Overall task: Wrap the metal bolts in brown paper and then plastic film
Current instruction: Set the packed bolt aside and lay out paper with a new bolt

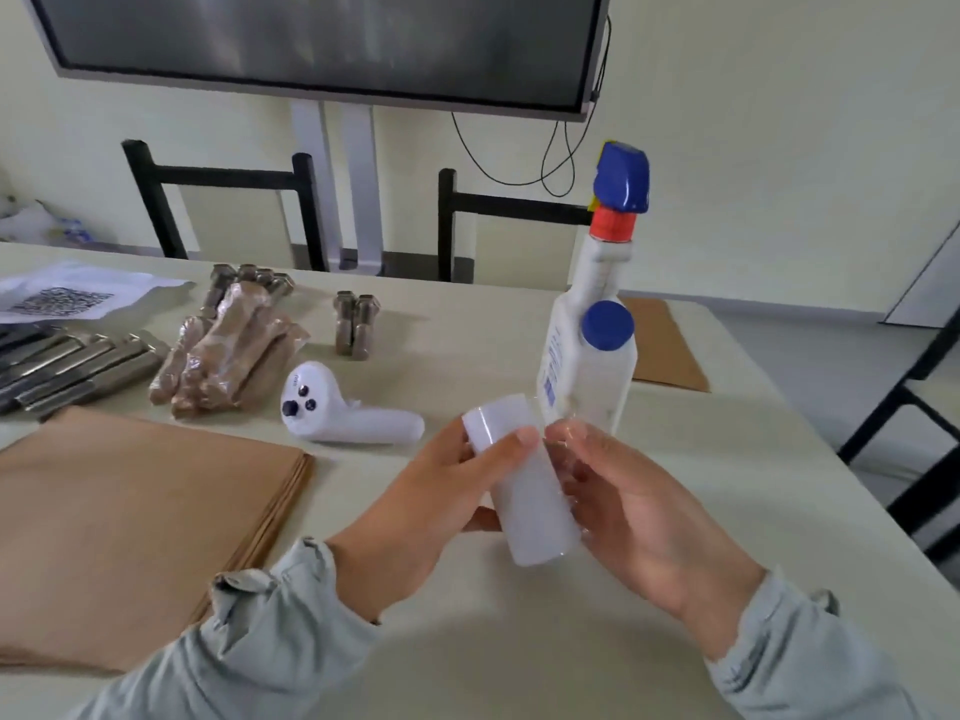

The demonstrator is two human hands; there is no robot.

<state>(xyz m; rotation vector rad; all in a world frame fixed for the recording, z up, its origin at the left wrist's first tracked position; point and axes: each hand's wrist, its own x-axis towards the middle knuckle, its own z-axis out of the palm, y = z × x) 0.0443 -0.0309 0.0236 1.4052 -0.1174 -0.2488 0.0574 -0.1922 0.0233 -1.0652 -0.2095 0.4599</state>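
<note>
Film roll gripped in our left hand; right hand pinches film's loose edge. We advise slow, even pull, avoiding tears, before bolts.

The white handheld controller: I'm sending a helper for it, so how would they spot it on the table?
On the pale table, look beyond the brown paper stack, right of the film-wrapped bundles. The white controller lies flat there, the only thing with dark round buttons.
</note>
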